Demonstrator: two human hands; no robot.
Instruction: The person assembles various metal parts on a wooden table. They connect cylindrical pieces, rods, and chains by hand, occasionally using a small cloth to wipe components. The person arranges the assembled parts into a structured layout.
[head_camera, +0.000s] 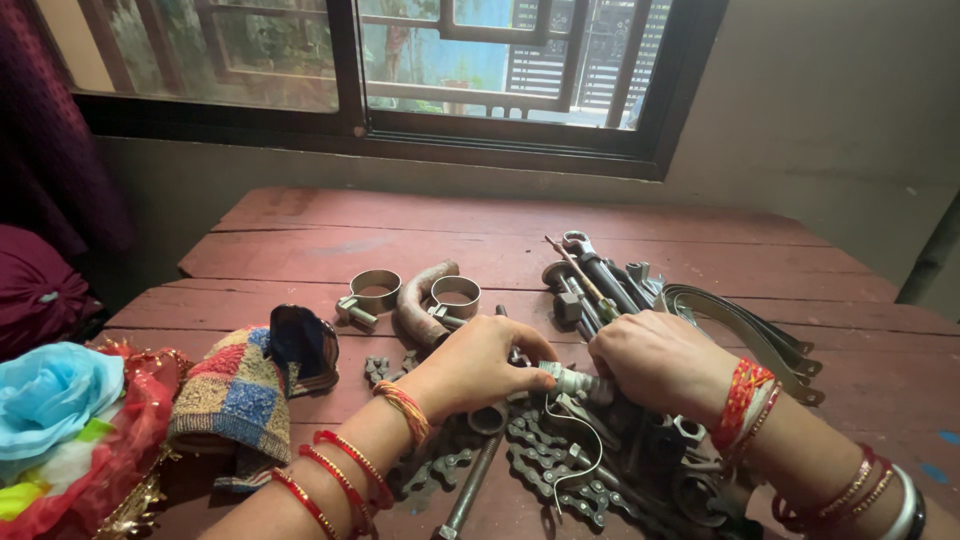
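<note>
My left hand (478, 362) and my right hand (655, 360) meet over a heap of metal parts on a red wooden table (500, 240). Both hands grip a small whitish cylindrical part (570, 380), the left at its left end, the right at its right end. A thin bent wire (580, 450) hangs just below it. Under the hands lie dark chain links (545, 465) and a long bolt (470, 490). Red bangles and threads ring both wrists.
Two metal pipe clamps (372, 292) (455, 296) and a curved pipe elbow (415, 305) lie beyond my left hand. Wrenches and a screwdriver (590, 280) and flat metal straps (750, 330) sit to the right. A patchwork pouch (240, 395) and colourful cloth (60, 420) lie left. A window is behind.
</note>
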